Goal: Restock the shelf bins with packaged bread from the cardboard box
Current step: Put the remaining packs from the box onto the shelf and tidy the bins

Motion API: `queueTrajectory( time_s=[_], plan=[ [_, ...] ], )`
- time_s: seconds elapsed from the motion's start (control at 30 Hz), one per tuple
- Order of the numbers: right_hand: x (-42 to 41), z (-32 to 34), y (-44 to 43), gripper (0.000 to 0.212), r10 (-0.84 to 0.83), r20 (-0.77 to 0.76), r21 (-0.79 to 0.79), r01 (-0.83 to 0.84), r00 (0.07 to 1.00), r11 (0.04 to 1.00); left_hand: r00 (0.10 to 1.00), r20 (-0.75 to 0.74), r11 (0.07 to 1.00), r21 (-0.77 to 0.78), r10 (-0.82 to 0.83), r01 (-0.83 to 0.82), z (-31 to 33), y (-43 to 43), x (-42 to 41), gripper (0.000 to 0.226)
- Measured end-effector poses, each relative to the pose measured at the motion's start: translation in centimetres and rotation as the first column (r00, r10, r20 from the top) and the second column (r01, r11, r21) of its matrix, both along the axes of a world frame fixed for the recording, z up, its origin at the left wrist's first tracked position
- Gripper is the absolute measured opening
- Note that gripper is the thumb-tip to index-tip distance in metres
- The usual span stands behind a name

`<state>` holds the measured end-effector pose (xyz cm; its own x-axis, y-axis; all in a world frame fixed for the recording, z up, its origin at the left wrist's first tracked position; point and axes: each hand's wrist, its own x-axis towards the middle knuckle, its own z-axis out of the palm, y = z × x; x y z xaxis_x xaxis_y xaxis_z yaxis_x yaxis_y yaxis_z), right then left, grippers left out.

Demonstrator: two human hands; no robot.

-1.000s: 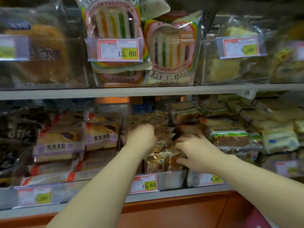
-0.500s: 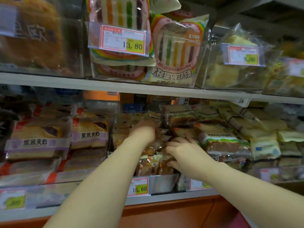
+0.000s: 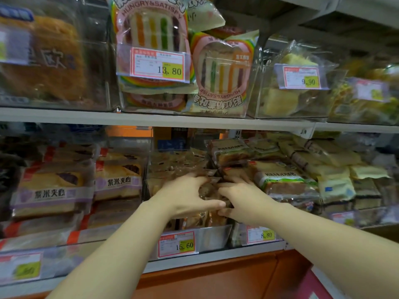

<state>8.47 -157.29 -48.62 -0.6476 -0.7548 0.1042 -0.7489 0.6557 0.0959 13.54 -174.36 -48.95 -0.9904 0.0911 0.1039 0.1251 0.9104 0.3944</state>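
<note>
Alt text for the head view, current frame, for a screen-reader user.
The left hand and right hand grip clear-wrapped bread packets in a clear bin on the lower shelf; the bin's front carries a 15.60 price tag. Purple-labelled bread packs fill the bins to its left, and rainbow sandwich packs sit on the upper shelf.

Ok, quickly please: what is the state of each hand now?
Left hand: grips the clear-wrapped bread packet.
Right hand: grips the same packet.

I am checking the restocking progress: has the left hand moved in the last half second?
Yes. The left hand, gripping bread packets, has drawn back toward the front of the bin, nearer the 15.60 price tag.
</note>
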Motion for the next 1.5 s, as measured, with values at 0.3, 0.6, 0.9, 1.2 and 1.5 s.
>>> queueTrajectory(
  time_s=[0.3,0.6,0.9,1.2,1.5],
  plan=[
    [-1.4,1.9,0.2,0.029,0.082,0.159,0.035,-0.089,0.984,0.995,0.997,-0.069,0.959,-0.281,0.029,-0.047,-0.4,0.7,0.4,0.072],
    [-7.4,2.7,-5.5,0.03,0.006,-0.019,-0.015,-0.007,1.0,1.0,0.989,-0.115,0.898,-0.422,0.088,-0.129,-0.6,1.2,-0.8,0.068],
    [-8.2,1.1,-4.7,0.012,-0.054,-0.115,0.024,0.057,0.992,0.998,0.984,-0.091,0.851,-0.495,0.154,-0.179,-0.4,2.2,-0.9,0.07],
    [-7.4,3.5,-3.1,0.026,0.041,0.068,-0.129,-0.032,0.997,0.991,0.966,0.022,0.946,-0.207,0.259,-0.249,1.3,2.0,0.0,0.076],
    [-5.1,3.6,-0.2,0.085,0.105,0.26,0.106,-0.136,0.96,0.985,0.912,-0.063,0.911,-0.062,0.405,-0.408,0.4,-3.4,-9.7,0.029]
  ],
)
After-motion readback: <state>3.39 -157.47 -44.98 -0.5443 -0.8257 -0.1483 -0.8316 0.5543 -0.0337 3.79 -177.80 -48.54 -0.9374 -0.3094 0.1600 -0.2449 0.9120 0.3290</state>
